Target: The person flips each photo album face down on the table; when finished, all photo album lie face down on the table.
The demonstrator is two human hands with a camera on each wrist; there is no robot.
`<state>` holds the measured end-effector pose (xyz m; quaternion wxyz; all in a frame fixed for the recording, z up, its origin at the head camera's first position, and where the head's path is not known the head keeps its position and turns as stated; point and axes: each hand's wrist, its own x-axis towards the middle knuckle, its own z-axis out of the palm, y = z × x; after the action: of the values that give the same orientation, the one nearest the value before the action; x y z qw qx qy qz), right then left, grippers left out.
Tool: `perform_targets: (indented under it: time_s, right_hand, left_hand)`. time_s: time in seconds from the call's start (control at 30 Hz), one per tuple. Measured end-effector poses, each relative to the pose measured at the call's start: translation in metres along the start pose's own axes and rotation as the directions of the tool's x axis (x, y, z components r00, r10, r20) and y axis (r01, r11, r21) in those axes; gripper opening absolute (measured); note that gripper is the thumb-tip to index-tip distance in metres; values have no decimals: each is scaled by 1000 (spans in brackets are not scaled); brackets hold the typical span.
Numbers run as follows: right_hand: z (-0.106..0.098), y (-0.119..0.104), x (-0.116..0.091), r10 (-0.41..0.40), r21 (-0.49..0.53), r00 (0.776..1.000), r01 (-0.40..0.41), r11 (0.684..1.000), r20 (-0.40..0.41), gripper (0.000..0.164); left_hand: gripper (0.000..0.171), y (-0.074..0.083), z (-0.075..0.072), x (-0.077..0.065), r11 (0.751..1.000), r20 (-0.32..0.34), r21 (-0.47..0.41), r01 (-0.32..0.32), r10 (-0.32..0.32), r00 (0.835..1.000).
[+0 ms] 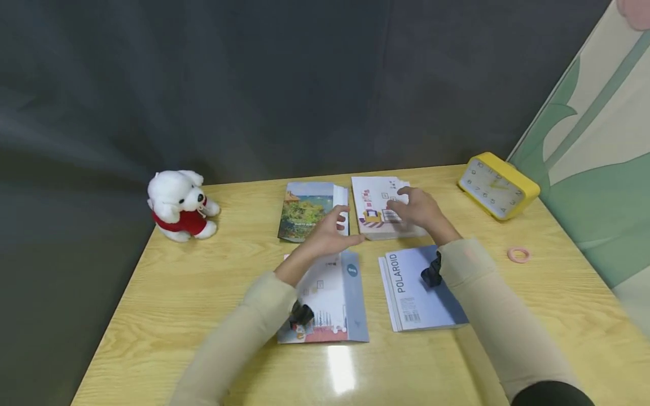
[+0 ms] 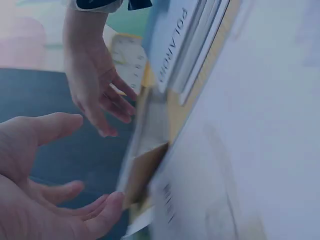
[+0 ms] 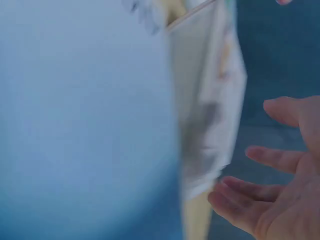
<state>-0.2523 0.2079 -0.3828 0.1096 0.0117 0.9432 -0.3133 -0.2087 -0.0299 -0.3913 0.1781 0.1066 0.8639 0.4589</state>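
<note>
My left hand (image 1: 330,235) hovers between the photo album (image 1: 306,217) with a landscape cover at the back left and the white-and-blue booklet (image 1: 355,304) in front of it. Its thumb and fingers are spread and hold nothing. Over the right side of a white booklet stack (image 1: 373,197) hangs my right hand (image 1: 420,213), fingers loosely bent with nothing between them. The right wrist view shows that hand (image 3: 290,190) apart from the stack (image 3: 215,115). Beneath the right forearm lies a pale blue POLAROID album stack (image 1: 413,293), partly hidden by the sleeve.
A white plush dog (image 1: 180,206) in red sits at the back left. A yellow clock (image 1: 500,185) stands at the back right, with a small pink ring (image 1: 518,255) in front of it. A dark curtain (image 1: 304,84) hangs behind the table.
</note>
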Motion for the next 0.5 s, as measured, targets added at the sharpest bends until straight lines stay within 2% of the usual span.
perform_targets:
  time_s: [0.1, 0.23, 0.33, 0.43, 0.5]
  right_hand:
    - [3, 12, 19, 42, -16, 999, -43, 999, -12, 67]
    - [5, 19, 38, 23, -10, 999, -23, 1000, -31, 68]
    - [7, 21, 47, 24, 8, 999, -24, 1000, 24, 72]
    - [8, 22, 52, 37, -14, 996, -36, 999, 82, 73]
    - [9, 24, 55, 33, -45, 995, -29, 999, 93, 71]
  left_hand:
    - [103, 1, 19, 28, 997, -33, 2, 80, -80, 996]
    - [121, 0, 38, 48, 984, -77, -15, 178, -179, 981]
    - [119, -1, 48, 56, 975, -119, -89, 204, -214, 970]
    - [104, -3, 55, 61, 970, -147, -165, 182, -206, 967]
    - [97, -4, 59, 64, 966, -158, -202, 162, -195, 968]
